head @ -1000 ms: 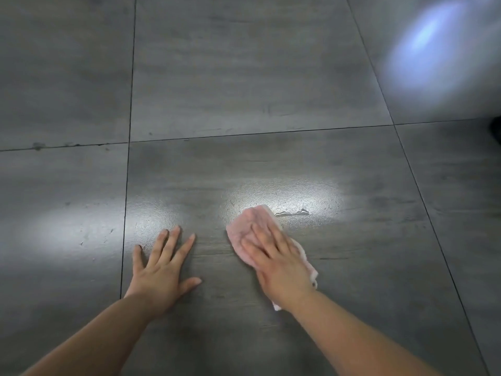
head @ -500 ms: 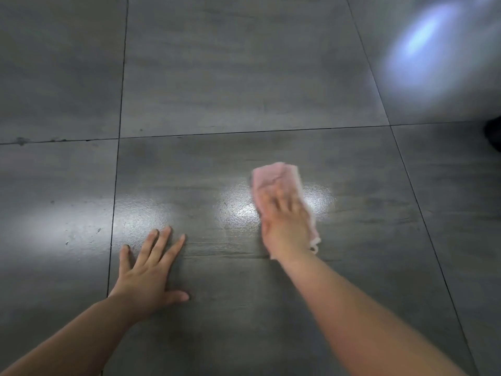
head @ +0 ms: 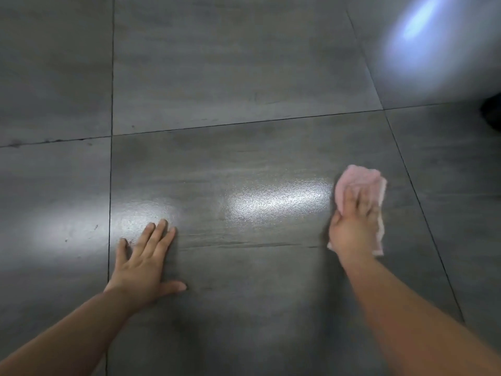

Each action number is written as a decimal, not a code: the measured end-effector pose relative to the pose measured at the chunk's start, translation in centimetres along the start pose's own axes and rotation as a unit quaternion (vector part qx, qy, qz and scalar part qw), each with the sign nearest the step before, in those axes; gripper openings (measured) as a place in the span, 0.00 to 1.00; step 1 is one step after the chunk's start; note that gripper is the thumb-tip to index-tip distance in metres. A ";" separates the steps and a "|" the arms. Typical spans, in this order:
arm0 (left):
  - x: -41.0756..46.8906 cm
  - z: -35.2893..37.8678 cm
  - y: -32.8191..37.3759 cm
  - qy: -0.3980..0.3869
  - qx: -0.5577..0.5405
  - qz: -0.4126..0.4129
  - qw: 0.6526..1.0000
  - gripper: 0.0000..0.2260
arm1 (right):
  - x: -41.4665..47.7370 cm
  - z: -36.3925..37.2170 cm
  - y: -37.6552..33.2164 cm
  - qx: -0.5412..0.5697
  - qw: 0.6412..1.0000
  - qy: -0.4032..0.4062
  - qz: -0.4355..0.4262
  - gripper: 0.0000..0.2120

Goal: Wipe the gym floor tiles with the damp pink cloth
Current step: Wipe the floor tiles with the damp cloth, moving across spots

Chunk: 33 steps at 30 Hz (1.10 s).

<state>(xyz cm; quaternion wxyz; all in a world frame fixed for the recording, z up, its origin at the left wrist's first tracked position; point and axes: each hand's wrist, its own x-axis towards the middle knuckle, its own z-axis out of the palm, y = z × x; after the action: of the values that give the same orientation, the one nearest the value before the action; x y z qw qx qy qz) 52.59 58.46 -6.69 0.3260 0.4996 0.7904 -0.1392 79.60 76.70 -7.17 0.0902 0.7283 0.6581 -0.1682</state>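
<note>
While the damp pink cloth (head: 359, 179) is pressed to the right side of the near floor tile (head: 244, 308), it is pinned under the flat, close-set fingers (head: 352, 199) of the right hand (head: 352, 232); the left hand (head: 143, 264) is braced flat, fingers spread. Soft, light and limp, the cloth is judged best held under the palm. Its underside is hidden; a dark shape (head: 492, 112) is cut off far right.
</note>
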 end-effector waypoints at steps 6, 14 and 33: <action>-0.4 -0.5 0.4 0.028 0.000 0.006 1.000 0.47 | -8.8 5.5 -6.0 -0.070 0.882 -0.041 -0.464 0.25; -7.3 7.0 -3.2 0.122 0.116 0.141 0.976 0.40 | -4.1 1.8 12.8 -0.039 0.985 0.035 -0.167 0.28; -7.5 6.2 -3.7 0.046 0.149 0.150 0.976 0.53 | -7.3 4.4 10.0 -0.020 0.979 0.097 -0.179 0.27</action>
<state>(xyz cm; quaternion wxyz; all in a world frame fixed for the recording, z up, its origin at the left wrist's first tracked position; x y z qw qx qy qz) 53.82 48.14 -6.82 0.2286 0.6614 0.6908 -0.1820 88.33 67.22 -9.53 0.0091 0.6097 0.7867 -0.0966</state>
